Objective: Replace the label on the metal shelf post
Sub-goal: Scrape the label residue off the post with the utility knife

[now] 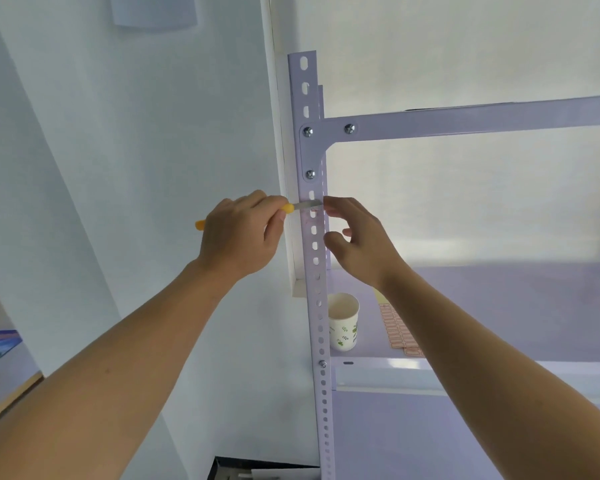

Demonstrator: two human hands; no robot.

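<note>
A pale lilac perforated metal shelf post runs upright through the middle of the head view. My left hand is shut on a yellow-handled knife, whose metal blade lies flat across the post's face. A faint reddish label remnant shows on the post just under the blade. My right hand hovers at the post's right edge, fingers curled apart and holding nothing, fingertips close to the blade tip. A sheet of pinkish labels lies on the shelf, partly behind my right forearm.
A paper cup with green leaf print stands on the shelf board right of the post. A horizontal shelf beam is bolted above. A white wall edge sits just left of the post. A dark box lies below.
</note>
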